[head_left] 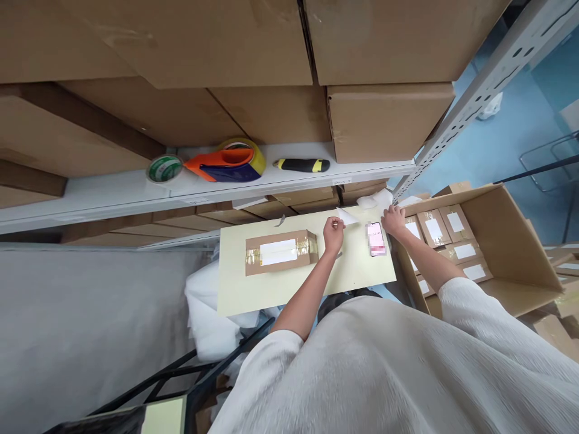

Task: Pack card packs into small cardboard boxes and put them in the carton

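Note:
A small taped cardboard box [280,251] with a white label lies on a pale board [289,283]. My left hand [333,233] is closed in a pinch on a white slip of paper [348,216] just right of the box. At the board's right edge, beside a phone [376,239] with a pink screen, my right hand [394,219] rests with fingers curled; whether it holds anything is unclear. More white paper pieces [377,200] lie just beyond it.
A white shelf [136,190] above holds a green tape roll [164,168], an orange tape dispenser [226,163] and a black-yellow utility knife [302,164]. Large cardboard cartons [389,120] stack above. An open carton [511,241] at right holds several labelled small boxes [452,235].

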The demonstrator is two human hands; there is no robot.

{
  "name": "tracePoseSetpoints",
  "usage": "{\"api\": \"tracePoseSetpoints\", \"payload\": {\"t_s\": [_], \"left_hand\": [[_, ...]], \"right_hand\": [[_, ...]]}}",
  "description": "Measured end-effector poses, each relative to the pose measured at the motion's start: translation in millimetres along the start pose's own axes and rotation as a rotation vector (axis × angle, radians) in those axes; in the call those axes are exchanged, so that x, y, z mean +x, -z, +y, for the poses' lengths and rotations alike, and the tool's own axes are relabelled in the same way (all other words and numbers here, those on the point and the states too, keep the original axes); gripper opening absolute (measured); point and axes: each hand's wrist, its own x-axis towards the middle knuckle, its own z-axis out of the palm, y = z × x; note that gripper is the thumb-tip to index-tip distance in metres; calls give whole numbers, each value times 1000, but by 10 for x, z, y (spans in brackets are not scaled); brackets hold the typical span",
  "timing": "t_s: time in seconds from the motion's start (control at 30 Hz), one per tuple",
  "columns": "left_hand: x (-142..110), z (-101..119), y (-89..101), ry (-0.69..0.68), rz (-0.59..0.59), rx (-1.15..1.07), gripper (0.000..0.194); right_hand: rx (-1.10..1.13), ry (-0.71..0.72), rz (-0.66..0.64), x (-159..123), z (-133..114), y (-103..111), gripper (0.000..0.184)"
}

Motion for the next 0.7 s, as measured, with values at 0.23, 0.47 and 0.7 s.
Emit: {"api": "tracePoseSetpoints", "payload": {"t_s": [0.23,0.47,0.7], "left_hand": [[-44,52,26,-14,-40,17,4],[-94,70,117,-21,-27,-2,9],[-204,159,422,-40,-5,-59,22]], "right_hand": [[72,171,113,-181,16,177,43],[312,342,125,-309,-214,199,33],[638,457,142,-469,-809,138,35]]}}
